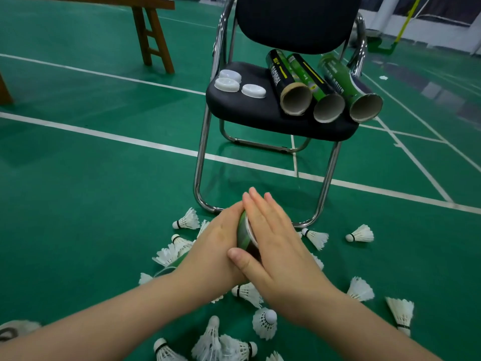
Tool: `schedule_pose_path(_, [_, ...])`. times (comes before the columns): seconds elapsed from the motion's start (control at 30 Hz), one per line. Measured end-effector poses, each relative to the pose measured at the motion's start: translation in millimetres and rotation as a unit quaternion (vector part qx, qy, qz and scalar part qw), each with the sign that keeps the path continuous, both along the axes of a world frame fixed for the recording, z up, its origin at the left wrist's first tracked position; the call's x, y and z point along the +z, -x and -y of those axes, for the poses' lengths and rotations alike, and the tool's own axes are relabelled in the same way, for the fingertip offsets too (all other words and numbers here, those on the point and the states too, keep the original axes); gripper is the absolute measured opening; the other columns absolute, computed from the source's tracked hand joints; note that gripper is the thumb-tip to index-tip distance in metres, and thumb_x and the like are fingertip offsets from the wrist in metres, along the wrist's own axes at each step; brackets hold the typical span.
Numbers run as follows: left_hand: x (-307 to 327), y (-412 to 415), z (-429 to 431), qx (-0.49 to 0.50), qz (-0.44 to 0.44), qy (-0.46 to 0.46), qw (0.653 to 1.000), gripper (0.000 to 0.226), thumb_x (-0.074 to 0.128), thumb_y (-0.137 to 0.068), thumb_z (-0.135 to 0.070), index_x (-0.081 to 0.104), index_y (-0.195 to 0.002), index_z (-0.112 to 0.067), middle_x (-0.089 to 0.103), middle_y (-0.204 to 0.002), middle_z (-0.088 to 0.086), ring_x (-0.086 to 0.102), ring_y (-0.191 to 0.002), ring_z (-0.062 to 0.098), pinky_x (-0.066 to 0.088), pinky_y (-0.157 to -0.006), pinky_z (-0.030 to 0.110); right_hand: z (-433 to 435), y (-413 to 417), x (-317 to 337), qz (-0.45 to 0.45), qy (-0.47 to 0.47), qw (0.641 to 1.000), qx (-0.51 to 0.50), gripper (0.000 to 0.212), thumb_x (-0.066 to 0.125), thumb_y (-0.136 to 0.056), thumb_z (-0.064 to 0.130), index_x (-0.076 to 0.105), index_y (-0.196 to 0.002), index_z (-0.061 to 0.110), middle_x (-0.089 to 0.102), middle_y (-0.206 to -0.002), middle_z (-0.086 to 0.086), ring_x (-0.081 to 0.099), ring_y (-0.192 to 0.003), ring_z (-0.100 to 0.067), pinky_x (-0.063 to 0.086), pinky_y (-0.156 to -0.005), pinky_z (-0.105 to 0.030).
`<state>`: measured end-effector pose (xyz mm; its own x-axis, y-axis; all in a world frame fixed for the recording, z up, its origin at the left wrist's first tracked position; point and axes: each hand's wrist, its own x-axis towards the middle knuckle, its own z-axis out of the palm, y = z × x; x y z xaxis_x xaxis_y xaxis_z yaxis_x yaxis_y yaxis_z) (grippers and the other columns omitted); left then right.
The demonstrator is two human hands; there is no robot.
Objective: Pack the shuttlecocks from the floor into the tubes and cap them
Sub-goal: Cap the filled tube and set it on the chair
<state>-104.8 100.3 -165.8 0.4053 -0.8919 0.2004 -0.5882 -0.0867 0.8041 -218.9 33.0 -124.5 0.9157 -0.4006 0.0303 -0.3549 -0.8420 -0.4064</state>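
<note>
My left hand [212, 252] grips a green shuttlecock tube [244, 234] low over the floor. My right hand [270, 246] lies flat with straight fingers against the tube's end, where a white cap edge shows. Several white shuttlecocks [264, 323] lie scattered on the green floor around and below my hands. Three open tubes [329, 109] lie side by side on the black chair seat [250, 113], mouths toward me. Three white caps [253, 91] sit on the seat's left part.
The chair's chrome legs [200, 178] stand just beyond my hands. A wooden bench [153, 35] is at the far left. White court lines cross the floor, and a yellow net post base [382, 45] is at the far right.
</note>
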Motion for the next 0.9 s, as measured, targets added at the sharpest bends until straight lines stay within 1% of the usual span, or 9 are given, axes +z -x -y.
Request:
schedule_pose_path(0.07, [5.6, -1.4, 1.9, 0.003, 0.003, 0.002, 1.000, 0.072, 0.070, -0.071, -0.033, 0.030, -0.132, -0.036, 0.048, -0.123, -0.019, 0.047, -0.111, -0.002, 0.043, -0.094, 0.022, 0.6, -3.3, 8.6, 0.008, -0.040, 0.999, -0.023, 0.074, 0.038, -0.090, 0.058, -0.012, -0.143, 0.044, -0.022, -0.148, 0.029, -0.024, -0.138, 0.002, 0.000, -0.117, -0.030])
schedule_pose_path(0.13, [13.1, -3.5, 1.9, 0.004, 0.002, 0.009, 1.000, 0.070, 0.073, -0.070, -0.025, 0.032, -0.125, -0.040, 0.051, -0.119, -0.015, 0.049, -0.107, 0.001, 0.044, -0.090, 0.022, 4.0, -5.8, 21.2, 0.022, -0.074, 0.996, -0.045, 0.078, 0.052, -0.085, 0.055, 0.002, -0.144, 0.046, -0.006, -0.153, 0.024, 0.000, -0.142, -0.003, 0.015, -0.115, -0.030])
schedule_pose_path(0.2, [18.3, -6.7, 0.0, 0.003, 0.010, 0.016, 1.000, 0.075, 0.073, -0.066, -0.016, 0.030, -0.122, -0.043, 0.052, -0.116, -0.013, 0.050, -0.105, 0.005, 0.044, -0.087, 0.022, 10.1, -6.9, 32.6, 0.024, -0.091, 0.994, -0.063, 0.083, 0.063, -0.079, 0.049, 0.011, -0.143, 0.045, 0.017, -0.150, 0.019, 0.027, -0.132, -0.005, 0.030, -0.100, -0.023])
schedule_pose_path(0.27, [21.9, -9.5, -2.9, 0.002, 0.034, 0.014, 0.999, 0.081, 0.074, -0.064, -0.015, 0.032, -0.129, -0.039, 0.051, -0.118, -0.011, 0.050, -0.105, 0.006, 0.044, -0.086, 0.023, 13.3, -5.6, 40.0, 0.027, -0.091, 0.993, -0.070, 0.082, 0.069, -0.074, 0.040, 0.020, -0.139, 0.046, 0.034, -0.138, 0.016, 0.040, -0.113, -0.003, 0.033, -0.087, -0.019])
schedule_pose_path(0.4, [32.4, -15.8, -7.1, -0.028, 0.097, 0.012, 0.995, 0.087, 0.080, -0.067, -0.024, 0.030, -0.138, -0.029, 0.050, -0.126, -0.011, 0.046, -0.105, 0.001, 0.040, -0.087, 0.021, 6.1, -2.4, 46.8, 0.077, -0.079, 0.991, -0.082, 0.070, 0.071, -0.067, 0.031, 0.031, -0.123, 0.043, 0.041, -0.117, 0.012, 0.045, -0.096, -0.005, 0.039, -0.071, -0.014])
schedule_pose_path(0.53, [50.9, -25.1, -13.8, -0.043, 0.105, 0.022, 0.993, 0.087, 0.083, -0.063, -0.034, 0.028, -0.130, -0.046, 0.048, -0.128, -0.018, 0.046, -0.108, -0.003, 0.042, -0.091, 0.020, -4.1, -4.5, 51.3, 0.139, -0.085, 0.983, -0.088, 0.068, 0.073, -0.066, 0.030, 0.033, -0.121, 0.039, 0.041, -0.115, 0.013, 0.043, -0.094, 0.000, 0.038, -0.072, -0.010])
schedule_pose_path(0.67, [76.9, -33.6, -19.1, -0.006, 0.153, 0.047, 0.987, 0.086, 0.081, -0.061, -0.033, 0.036, -0.135, -0.035, 0.046, -0.126, -0.019, 0.040, -0.108, -0.007, 0.036, -0.095, 0.019, -7.7, -8.1, 62.8, 0.225, -0.089, 0.967, -0.077, 0.067, 0.075, -0.067, 0.025, 0.034, -0.119, 0.033, 0.042, -0.114, 0.010, 0.039, -0.088, 0.002, 0.033, -0.075, 0.002])
schedule_pose_path(0.8, [111.5, -44.5, -16.9, 0.021, 0.282, 0.099, 0.954, 0.078, 0.058, -0.055, -0.051, 0.035, -0.129, -0.037, 0.052, -0.123, -0.010, 0.037, -0.114, 0.000, 0.026, -0.104, 0.040, -4.1, -13.5, 77.2, 0.321, -0.104, 0.939, -0.065, 0.071, 0.079, -0.065, 0.020, 0.032, -0.116, 0.034, 0.042, -0.116, 0.009, 0.038, -0.098, 0.002, 0.031, -0.080, 0.002])
schedule_pose_path(0.9, [137.0, -53.0, -1.6, 0.038, 0.326, 0.087, 0.940, 0.081, 0.051, -0.052, -0.059, 0.029, -0.129, -0.045, 0.049, -0.132, -0.005, 0.037, -0.124, 0.012, 0.024, -0.107, 0.052, 9.7, -19.6, 88.8, 0.376, -0.129, 0.915, -0.065, 0.072, 0.082, -0.064, 0.022, 0.033, -0.115, 0.034, 0.044, -0.114, 0.012, 0.044, -0.103, -0.001, 0.039, -0.086, -0.010])
